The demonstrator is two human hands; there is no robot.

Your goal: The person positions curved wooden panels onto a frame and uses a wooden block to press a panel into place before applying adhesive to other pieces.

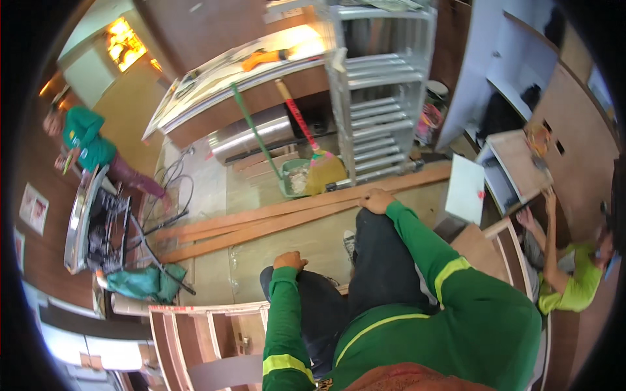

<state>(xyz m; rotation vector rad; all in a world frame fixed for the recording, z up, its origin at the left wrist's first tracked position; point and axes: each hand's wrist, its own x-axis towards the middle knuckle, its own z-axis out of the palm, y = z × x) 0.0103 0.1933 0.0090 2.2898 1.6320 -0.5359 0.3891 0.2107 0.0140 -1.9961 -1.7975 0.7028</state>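
Both hands rest on the person's knees: left hand [289,260] curled into a loose fist, right hand [376,201] cupped over the raised knee, neither holding anything. Just beyond, 2 long wooden planks [261,221] lie across the floor, with a metal ladder [381,98] farther off.

Planks [287,218]: three, long. Brooms [301,124]: two, one red-handled, one green-handled. Dustpan [293,177]: one. Ladder [381,91]: one. Other people: two.

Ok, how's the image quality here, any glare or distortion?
Head view: heavy fisheye bending, so the wooden planks and aluminium ladder curve; black vignette at the rim; a blown-out glare patch upper left; the left hand and right hand on the knees look sharp.
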